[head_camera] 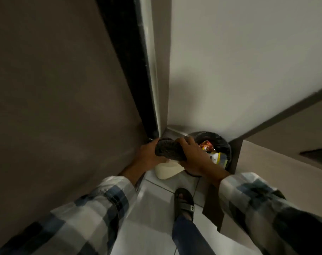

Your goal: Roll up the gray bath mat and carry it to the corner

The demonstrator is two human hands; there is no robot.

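Plaid sleeves (94, 216); both hands' fingers (184, 142) grasp rolled gray mat (168, 149) over white tiles (147, 227), at wall corner

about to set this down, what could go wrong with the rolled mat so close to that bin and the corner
1. The open trash bin sits right beside the rolled mat; a slip could drop it among the wrappers.
2. A cream container lies under the hands, left and right, and could get knocked.
3. Once released, the roll may unfurl.
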